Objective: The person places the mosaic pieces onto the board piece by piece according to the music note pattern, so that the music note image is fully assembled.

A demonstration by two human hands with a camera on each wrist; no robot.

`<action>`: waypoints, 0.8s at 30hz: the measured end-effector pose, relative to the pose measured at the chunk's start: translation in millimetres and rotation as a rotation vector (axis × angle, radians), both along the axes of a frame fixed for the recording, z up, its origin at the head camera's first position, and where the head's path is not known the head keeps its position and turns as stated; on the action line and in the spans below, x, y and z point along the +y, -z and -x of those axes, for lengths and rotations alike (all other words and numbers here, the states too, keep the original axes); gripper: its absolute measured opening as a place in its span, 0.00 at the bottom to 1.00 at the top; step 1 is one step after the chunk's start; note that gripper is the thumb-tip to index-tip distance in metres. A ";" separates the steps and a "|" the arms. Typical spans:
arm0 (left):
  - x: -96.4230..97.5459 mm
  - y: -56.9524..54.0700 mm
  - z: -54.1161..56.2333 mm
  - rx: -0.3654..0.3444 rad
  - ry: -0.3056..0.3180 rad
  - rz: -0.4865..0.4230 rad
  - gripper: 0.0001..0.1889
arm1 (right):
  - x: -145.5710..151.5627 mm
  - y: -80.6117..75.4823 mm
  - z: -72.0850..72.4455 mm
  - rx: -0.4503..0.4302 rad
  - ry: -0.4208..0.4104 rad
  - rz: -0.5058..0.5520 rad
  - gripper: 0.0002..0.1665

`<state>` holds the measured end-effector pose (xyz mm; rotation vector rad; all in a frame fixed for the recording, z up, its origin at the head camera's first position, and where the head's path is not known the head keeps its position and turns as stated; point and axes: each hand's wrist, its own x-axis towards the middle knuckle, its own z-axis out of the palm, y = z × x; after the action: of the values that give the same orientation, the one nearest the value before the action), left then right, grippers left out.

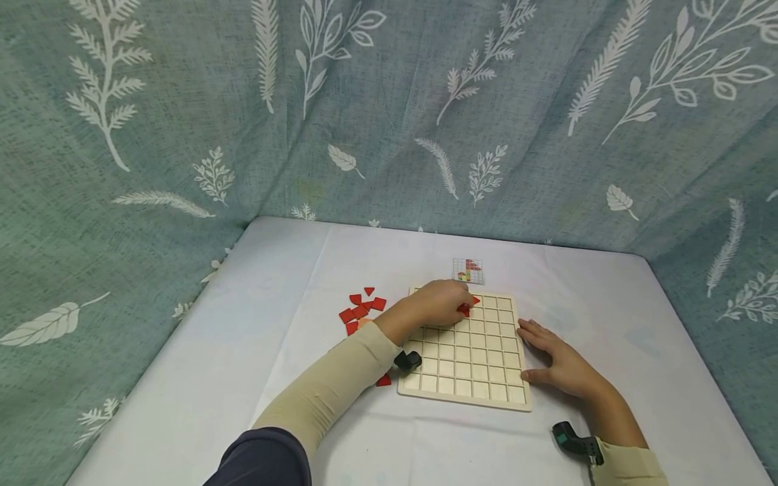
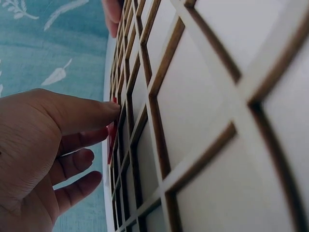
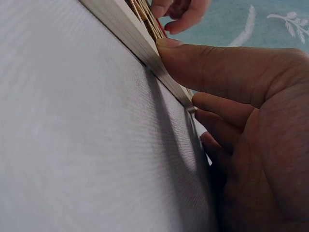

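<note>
A pale wooden grid board [image 1: 480, 399] lies flat on the white table. Over its far part, my left hand [image 1: 446, 302] pinches a small red tile [image 1: 465, 311] between thumb and fingertips, down at the grid cells; the fingers partly hide it. Beside that tile a red triangular piece [image 1: 477, 300] sits in a cell. In the left wrist view, red [image 2: 112, 130] shows under the thumb tip. My right hand [image 1: 562, 364] rests at the board's right edge, thumb and fingers extended and touching the rim [image 3: 164, 72].
Several loose red tiles [image 1: 360, 312] lie left of the board, with an orange piece [image 1: 365, 323] partly behind the left forearm. Another red piece [image 1: 383, 381] lies nearer. A small pattern card [image 1: 467, 270] lies beyond the board. Leaf-printed cloth [image 1: 389, 135] hangs around the table.
</note>
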<state>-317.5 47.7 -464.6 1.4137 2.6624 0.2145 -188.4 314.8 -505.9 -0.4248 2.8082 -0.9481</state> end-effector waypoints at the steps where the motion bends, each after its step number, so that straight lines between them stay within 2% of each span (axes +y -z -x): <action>1: 1.2 0.1 0.1 0.006 0.006 -0.002 0.11 | 0.2 0.1 0.0 -0.001 0.002 0.002 0.55; 5: 5.9 1.6 0.3 0.036 0.035 -0.007 0.12 | 0.8 0.1 0.3 -0.004 0.002 0.007 0.55; 9: 9.4 3.6 1.3 0.049 0.052 -0.009 0.07 | 1.3 -0.4 0.4 -0.003 -0.001 0.007 0.55; 14: 9.0 2.5 1.9 0.040 0.048 -0.013 0.03 | 1.0 -1.3 0.4 -0.005 0.007 0.000 0.55; 19: 7.0 0.9 1.7 0.037 0.052 -0.012 0.05 | 0.0 -2.2 1.2 -0.006 0.005 0.000 0.55; 24: 5.6 4.2 1.4 0.049 0.059 -0.025 0.04 | 0.0 -1.0 0.9 -0.008 0.007 0.002 0.55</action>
<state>-318.9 53.3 -468.9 1.5216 2.6617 0.2105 -189.2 314.8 -504.9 -0.4115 2.8032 -0.9525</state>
